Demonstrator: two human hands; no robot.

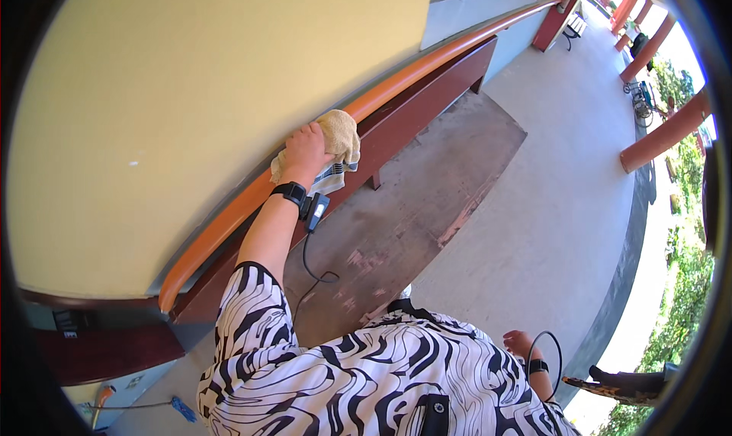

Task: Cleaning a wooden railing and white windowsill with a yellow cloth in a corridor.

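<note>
On the orange handrail [423,67] along the yellow wall, my left hand [304,150] presses a tan terry cloth [340,134] with a dark-striped edge. The cloth wraps over the top of the rail, and my fingers are closed on it. A black band with a small cabled device [316,212] sits at my left wrist. My right hand [517,342] hangs low beside my body, at the lower right, away from the rail. It wears a black wristband; its fingers look partly curled, and its palm is hidden.
A dark red bench [400,127] runs under the rail, above a worn brownish floor strip [394,219]. Reddish columns [666,130] line the walkway's right side, near a parked bicycle [641,105]. A slatted bench [575,27] stands farther off. A blue mop head [183,408] lies at lower left.
</note>
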